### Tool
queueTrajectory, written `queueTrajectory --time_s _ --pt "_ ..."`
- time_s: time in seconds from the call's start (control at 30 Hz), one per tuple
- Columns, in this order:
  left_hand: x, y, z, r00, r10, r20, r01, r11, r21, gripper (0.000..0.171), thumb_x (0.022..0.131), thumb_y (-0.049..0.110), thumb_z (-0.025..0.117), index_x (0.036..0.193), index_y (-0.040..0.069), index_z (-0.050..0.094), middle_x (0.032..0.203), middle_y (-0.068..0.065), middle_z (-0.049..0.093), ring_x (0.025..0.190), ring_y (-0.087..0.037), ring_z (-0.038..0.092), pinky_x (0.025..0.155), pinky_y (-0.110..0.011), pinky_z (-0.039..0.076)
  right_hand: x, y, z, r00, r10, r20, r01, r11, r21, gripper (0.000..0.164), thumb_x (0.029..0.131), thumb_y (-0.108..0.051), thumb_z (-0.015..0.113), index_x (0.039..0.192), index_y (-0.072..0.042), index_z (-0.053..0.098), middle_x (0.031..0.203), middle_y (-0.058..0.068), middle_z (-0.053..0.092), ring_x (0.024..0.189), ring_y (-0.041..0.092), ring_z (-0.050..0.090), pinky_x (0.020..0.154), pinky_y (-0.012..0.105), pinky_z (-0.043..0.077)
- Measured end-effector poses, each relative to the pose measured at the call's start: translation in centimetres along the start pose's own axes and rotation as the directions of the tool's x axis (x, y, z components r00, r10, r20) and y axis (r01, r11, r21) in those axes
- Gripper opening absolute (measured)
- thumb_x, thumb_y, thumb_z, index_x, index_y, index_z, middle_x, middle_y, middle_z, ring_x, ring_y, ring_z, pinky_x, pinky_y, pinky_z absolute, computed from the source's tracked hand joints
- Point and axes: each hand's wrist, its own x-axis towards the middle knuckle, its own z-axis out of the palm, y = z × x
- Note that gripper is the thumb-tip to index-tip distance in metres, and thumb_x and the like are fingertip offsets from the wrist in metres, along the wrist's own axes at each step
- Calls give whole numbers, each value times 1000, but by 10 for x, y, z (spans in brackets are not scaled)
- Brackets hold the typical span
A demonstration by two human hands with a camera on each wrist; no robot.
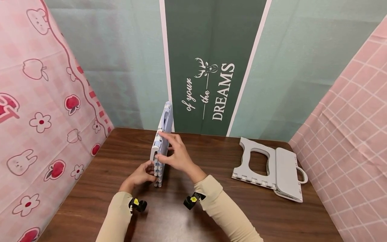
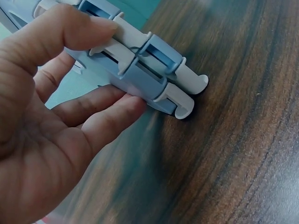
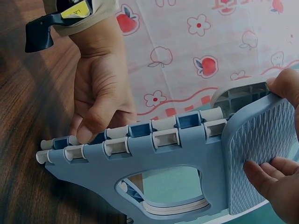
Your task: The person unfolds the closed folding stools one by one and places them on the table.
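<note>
A blue-and-white folding step stool (image 1: 168,122) stands on its edge, folded, left of the table's middle. My left hand (image 1: 140,175) grips it low down. In the left wrist view the thumb lies on the hinged edge of the stool (image 2: 124,77), with fingertips under its other side. Higher up, my right hand (image 1: 179,157) holds the stool's top panel. The right wrist view shows the thumb at the panel's rim and fingers against its textured blue face (image 3: 261,140). An oval opening shows in the stool's leg (image 3: 205,144).
A second folding step stool (image 1: 287,171), light grey with a loop handle, lies folded on the right of the brown wooden table (image 1: 208,148). Green cloth (image 1: 136,67) hangs behind; pink patterned cloths hang at the left (image 1: 54,97) and right (image 1: 353,111).
</note>
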Motion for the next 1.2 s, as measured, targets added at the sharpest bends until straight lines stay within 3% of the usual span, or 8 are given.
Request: queueTrajectory --time_s 0.43,0.77,1.2 --pt "-6 -4 -1 999 44 7 -44 998 -36 68 73 -13 65 131 -16 30 116 -26 55 102 -23 58 78 -33 49 5 -7 7 999 27 23 -24 996 -88 72 72 -16 78 137 -20 46 120 13 41 103 21 46 81 38 49" --pt "-5 -5 -9 991 98 87 -92 993 -70 70 75 -11 66 134 -13 29 114 -19 58 100 -18 58 79 -32 49 9 -9 10 1000 20 11 -17 978 -209 75 71 -23 80 137 -24 46 117 10 44 94 17 46 75 25 44" --pt "-5 -4 -5 998 51 36 -49 997 -52 78 74 -10 68 138 -13 25 118 -23 53 102 -18 56 80 -32 48 11 -10 11 1000 -19 15 22 969 -246 75 70 -22 81 137 -22 46 115 9 46 85 15 42 68 23 42"
